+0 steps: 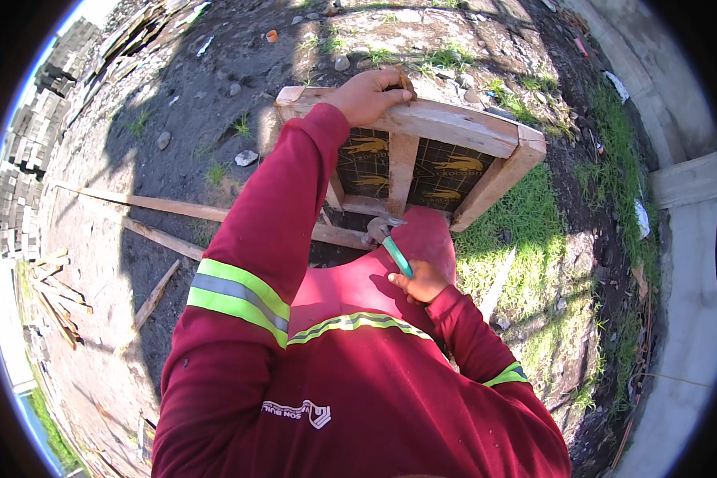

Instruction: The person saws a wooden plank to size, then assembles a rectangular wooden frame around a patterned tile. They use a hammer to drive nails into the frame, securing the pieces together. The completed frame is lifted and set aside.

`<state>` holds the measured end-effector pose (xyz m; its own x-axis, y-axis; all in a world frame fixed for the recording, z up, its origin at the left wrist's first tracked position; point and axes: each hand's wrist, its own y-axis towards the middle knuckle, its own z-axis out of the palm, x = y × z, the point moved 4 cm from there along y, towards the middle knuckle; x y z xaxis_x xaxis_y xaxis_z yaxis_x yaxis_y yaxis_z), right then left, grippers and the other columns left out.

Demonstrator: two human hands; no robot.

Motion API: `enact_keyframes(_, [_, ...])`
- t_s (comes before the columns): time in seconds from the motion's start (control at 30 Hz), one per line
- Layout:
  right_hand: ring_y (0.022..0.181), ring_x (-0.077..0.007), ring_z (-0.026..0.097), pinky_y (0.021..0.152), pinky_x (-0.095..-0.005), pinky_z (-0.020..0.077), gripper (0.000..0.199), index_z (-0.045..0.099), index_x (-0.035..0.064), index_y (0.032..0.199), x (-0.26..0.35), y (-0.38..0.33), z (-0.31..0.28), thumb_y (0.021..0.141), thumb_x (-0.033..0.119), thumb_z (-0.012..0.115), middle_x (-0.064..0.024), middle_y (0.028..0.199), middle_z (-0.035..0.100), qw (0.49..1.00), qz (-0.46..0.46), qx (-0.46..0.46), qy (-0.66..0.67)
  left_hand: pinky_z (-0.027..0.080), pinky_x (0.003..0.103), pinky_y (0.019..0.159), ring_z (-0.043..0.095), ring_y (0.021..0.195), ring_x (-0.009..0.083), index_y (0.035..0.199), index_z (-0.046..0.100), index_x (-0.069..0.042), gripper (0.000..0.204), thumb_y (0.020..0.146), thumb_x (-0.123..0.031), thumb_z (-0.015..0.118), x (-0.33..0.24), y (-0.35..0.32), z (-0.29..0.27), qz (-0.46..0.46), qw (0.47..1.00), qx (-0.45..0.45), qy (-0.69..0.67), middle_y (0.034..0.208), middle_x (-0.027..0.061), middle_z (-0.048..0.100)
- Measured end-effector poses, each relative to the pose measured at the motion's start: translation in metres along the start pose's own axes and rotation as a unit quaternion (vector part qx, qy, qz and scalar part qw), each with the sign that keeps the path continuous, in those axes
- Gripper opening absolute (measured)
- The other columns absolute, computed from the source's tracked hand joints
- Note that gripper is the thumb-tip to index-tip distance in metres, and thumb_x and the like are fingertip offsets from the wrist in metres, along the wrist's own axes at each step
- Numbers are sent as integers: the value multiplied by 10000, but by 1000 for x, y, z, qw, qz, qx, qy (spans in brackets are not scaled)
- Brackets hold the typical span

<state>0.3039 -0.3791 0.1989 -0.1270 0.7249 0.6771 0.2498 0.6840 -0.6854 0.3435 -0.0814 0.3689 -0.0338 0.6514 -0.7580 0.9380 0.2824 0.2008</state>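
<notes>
In front of me a timber-framed panel (pixel 402 167) stands tilted, its dark plywood face set between pale wooden battens. My left hand (pixel 364 99) rests on the panel's top rail (pixel 454 125), thumb and fingers closed around a small brown piece (pixel 407 82) whose kind I cannot make out. Lower down, close to my thighs, my right hand (pixel 424 284) is wrapped around a claw hammer (pixel 396 255) with a teal handle. The hammer's metal head points up toward the panel's lower edge, apart from the top rail.
Long timber strips (pixel 163 205) lie on the dirt at left, near a small pile of wood sticks (pixel 57 299). Grey concrete blocks (pixel 24 151) are stacked at the far left. Grass (pixel 526 223) grows at right, beside a concrete wall (pixel 689 279). Stones (pixel 245 158) dot the ground.
</notes>
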Motion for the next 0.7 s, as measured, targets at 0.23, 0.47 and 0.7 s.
enact_keyframes(0.23, [462,-121,546,444,-283,426,354,542,41,798,2,-2,1,870,356,687,-34,608,563,1000,2,-1,-5,458,307,869,601,939,153,1085,653,-38,232,954,-206,563,7,1,4,-5,1000,3,-4,994,56,672])
enact_keyframes(0.47, [478,-152,567,471,-324,443,378,554,29,810,3,-2,1,875,382,670,-45,581,562,1000,-5,5,-3,474,366,805,623,880,287,1039,658,-50,258,918,-268,592,8,1,6,38,997,-39,-50,927,146,663])
enact_keyframes(0.7, [476,-153,565,472,-327,444,377,548,26,787,3,-1,2,871,369,678,-45,579,555,1000,-14,-2,4,466,309,828,601,883,153,1068,661,-54,245,950,-252,578,-1,-2,3,2,1000,-17,20,943,62,673])
